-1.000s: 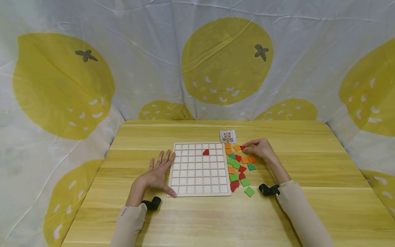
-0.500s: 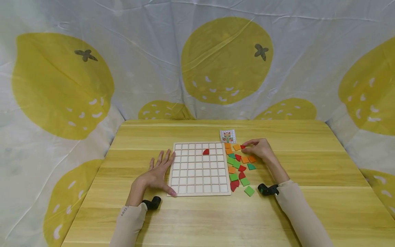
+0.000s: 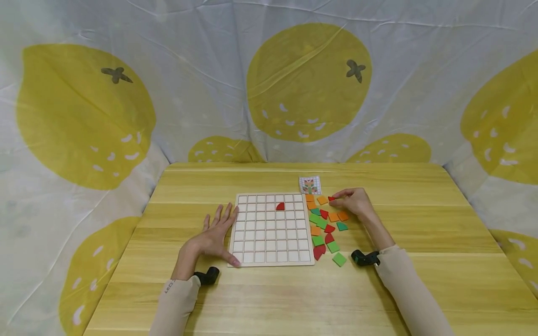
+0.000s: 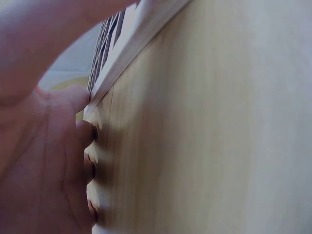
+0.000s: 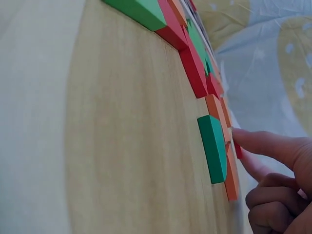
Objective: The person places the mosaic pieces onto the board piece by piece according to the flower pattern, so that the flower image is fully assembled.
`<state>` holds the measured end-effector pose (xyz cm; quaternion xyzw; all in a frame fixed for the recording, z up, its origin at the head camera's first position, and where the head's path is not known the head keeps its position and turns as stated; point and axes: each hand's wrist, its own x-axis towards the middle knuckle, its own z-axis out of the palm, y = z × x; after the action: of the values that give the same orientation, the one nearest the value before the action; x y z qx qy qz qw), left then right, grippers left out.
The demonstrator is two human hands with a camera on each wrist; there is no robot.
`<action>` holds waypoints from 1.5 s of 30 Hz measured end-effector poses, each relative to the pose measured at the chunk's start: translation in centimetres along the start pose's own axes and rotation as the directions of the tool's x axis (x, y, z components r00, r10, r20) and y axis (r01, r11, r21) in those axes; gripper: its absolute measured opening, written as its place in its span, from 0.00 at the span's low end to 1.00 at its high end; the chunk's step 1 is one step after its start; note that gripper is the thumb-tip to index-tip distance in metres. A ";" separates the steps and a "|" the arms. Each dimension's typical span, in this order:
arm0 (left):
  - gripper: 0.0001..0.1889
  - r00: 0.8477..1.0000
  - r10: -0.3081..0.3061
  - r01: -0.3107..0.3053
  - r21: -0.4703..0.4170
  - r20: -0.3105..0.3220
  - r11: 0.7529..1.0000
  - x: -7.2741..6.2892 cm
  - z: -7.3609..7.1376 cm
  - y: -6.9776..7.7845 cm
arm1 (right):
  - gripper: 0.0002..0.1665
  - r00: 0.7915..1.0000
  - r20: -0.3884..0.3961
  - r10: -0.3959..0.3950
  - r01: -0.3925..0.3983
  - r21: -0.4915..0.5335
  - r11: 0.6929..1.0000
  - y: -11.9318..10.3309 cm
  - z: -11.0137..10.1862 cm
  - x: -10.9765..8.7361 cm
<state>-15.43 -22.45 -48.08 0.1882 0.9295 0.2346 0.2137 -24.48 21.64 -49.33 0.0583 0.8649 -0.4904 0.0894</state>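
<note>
A pale wooden grid board (image 3: 250,218) lies on the table, with a red quarter-circle tile (image 3: 280,206) in one upper cell. My left hand (image 3: 212,238) is spread along the board's left side, fingertips at the upper left edge and thumb on the near left corner. Beyond the loose tiles, my right hand (image 3: 355,203) pinches a small red tile (image 3: 331,199) between thumb and index finger, beside an orange tile (image 3: 322,200). The other fingers curl in, as the right wrist view shows. Part of this red tile (image 5: 238,150) is hidden there behind orange tiles.
Loose green, orange, red and teal tiles lie right of the board, including a teal tile (image 3: 342,226) and a green tile (image 3: 339,259). A small printed pattern card (image 3: 310,185) sits behind them. A lemon-print curtain (image 3: 311,84) hangs behind the wooden table (image 3: 269,303).
The red tile at my right fingertips has shifted very slightly right, away from the orange tile. My left hand and the board stay in place.
</note>
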 end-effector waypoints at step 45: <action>0.83 1.000 -0.005 0.005 -0.024 -0.010 1.000 -0.1 0.3 -0.5 | 0.12 0.969 0.198 -0.145 0.109 0.184 0.977 -7.8 13.2 -0.8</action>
<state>-15.34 -22.78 -48.49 0.1820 0.9281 0.2462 0.2119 -23.93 6.25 -49.25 -0.0423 0.8069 -0.5714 0.1435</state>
